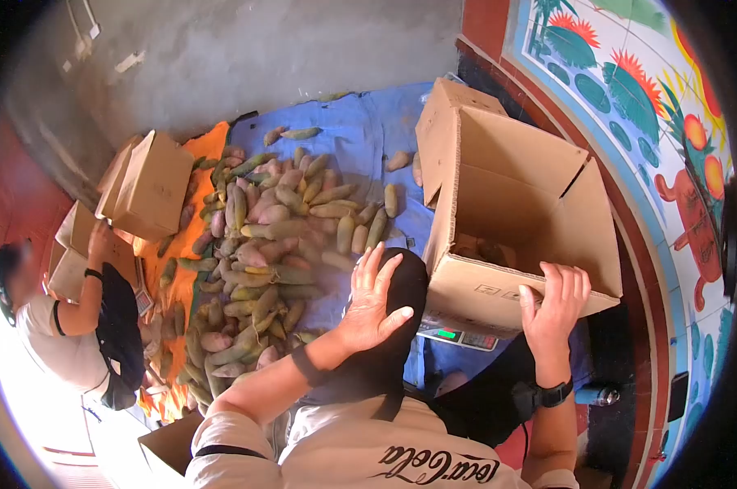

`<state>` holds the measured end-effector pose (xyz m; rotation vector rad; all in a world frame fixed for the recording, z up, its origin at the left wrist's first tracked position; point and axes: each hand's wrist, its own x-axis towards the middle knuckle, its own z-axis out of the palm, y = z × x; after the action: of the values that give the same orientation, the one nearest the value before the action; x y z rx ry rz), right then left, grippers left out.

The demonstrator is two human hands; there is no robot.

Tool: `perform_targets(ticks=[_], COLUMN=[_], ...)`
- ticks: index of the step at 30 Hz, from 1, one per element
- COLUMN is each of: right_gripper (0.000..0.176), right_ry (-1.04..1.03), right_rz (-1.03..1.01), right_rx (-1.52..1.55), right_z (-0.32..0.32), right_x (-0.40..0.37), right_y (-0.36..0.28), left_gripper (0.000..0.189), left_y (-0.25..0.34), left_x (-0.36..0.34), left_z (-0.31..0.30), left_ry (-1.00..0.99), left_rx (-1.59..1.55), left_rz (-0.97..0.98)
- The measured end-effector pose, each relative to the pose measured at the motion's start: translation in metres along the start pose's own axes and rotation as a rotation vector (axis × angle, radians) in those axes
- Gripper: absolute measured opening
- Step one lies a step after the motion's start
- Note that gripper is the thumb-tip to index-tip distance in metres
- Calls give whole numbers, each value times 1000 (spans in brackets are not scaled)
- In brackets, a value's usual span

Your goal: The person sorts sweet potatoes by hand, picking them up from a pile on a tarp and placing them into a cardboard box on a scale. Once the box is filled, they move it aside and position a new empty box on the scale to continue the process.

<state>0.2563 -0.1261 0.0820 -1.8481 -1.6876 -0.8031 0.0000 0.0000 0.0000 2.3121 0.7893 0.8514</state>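
Observation:
My left hand (pixel 374 301) is open, with fingers spread and nothing in it, over my dark-clothed knee. My right hand (pixel 556 306) grips the near rim of an open cardboard box (pixel 519 297), fingers over the edge and thumb on the outside. Inside the box, a few shadowed items (pixel 486 249) lie at the bottom, too dark to make out well. A digital scale (pixel 466 338) with a lit green display sits beneath the box. Left of the box spreads a large heap of long green and pinkish root vegetables (pixel 262 253) that look like radishes.
The heap lies on a blue sheet (pixel 360 122) and an orange sheet (pixel 213 147). Another cardboard box (pixel 450 106) stands behind mine. At left, a person (pixel 67 334) reaches toward several cardboard boxes (pixel 148 187). A painted tile wall (pixel 629 90) curves along the right.

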Motion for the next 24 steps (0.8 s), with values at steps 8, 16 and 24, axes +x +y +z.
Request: perform_targets(ticks=[8,16,24], right_gripper=[39,35,37], right_ry=[7,61,30], right_rz=[13,14,50], right_rx=[80,118,145], right_z=[-4,-3,-2], right_x=[0,1,0], right_y=[6,11,8], left_gripper=[80,80,77], left_y=[16,49,44], left_x=[-4,-18,-13], left_z=[-2,-37,-31], left_ry=[1,91,77], left_rx=[82,87,-70], left_rz=[20,18,-65])
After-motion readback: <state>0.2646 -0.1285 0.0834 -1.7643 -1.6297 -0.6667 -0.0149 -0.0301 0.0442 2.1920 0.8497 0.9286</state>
